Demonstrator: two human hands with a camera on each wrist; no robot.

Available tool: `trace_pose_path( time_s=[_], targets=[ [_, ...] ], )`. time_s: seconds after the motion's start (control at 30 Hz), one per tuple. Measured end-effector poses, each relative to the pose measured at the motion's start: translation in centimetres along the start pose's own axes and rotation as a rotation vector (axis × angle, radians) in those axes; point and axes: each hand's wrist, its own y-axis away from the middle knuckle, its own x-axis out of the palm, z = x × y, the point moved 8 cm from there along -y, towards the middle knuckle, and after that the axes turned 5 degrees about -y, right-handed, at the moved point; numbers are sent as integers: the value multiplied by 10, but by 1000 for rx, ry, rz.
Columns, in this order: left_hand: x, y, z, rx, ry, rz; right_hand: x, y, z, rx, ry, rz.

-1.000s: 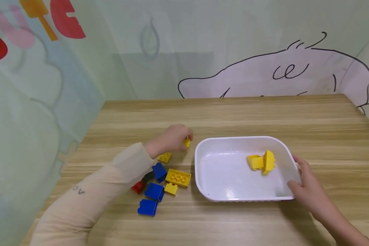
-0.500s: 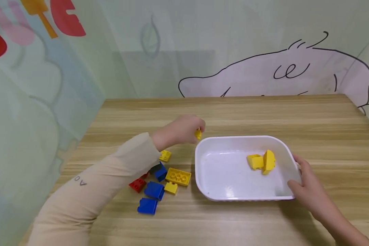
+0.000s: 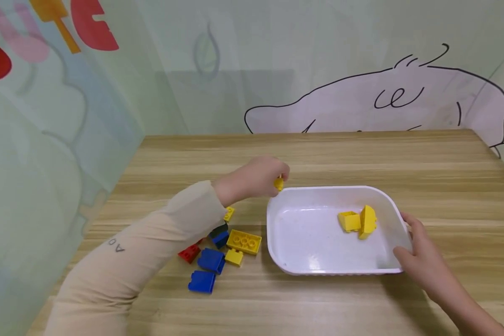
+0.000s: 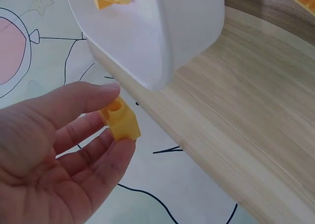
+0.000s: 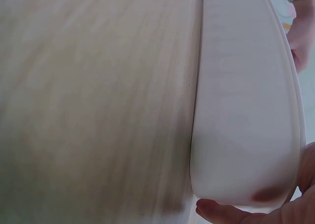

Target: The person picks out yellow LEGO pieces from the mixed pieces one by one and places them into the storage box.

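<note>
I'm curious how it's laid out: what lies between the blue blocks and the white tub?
A large yellow block and a small yellow block lie there, as the head view shows.

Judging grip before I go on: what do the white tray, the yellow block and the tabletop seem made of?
White tray: probably plastic, glossy; its floor shows a bright glint.
Yellow block in the left hand: likely hard molded plastic, with crisp edges.
Tabletop: pale wood grain, soft sheen; solid wood or laminate, I can't tell.
</note>
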Motion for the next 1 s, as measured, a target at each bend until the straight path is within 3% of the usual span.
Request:
trace_pose_path(
  time_s=[0.43, 0.63, 0.8, 1.0],
  targets=[
    [0, -11, -18, 15, -19, 33, 0, -2, -3, 1, -5, 3],
    [-2, -17, -30, 53, -34, 27, 0, -2, -5, 2, -5, 2],
    [2, -24, -40, 86, -45, 22, 0, -1, -6, 9, -6, 1],
    [6, -30, -50, 81, -15, 54, -1, -1, -4, -18, -7, -11]
  ],
)
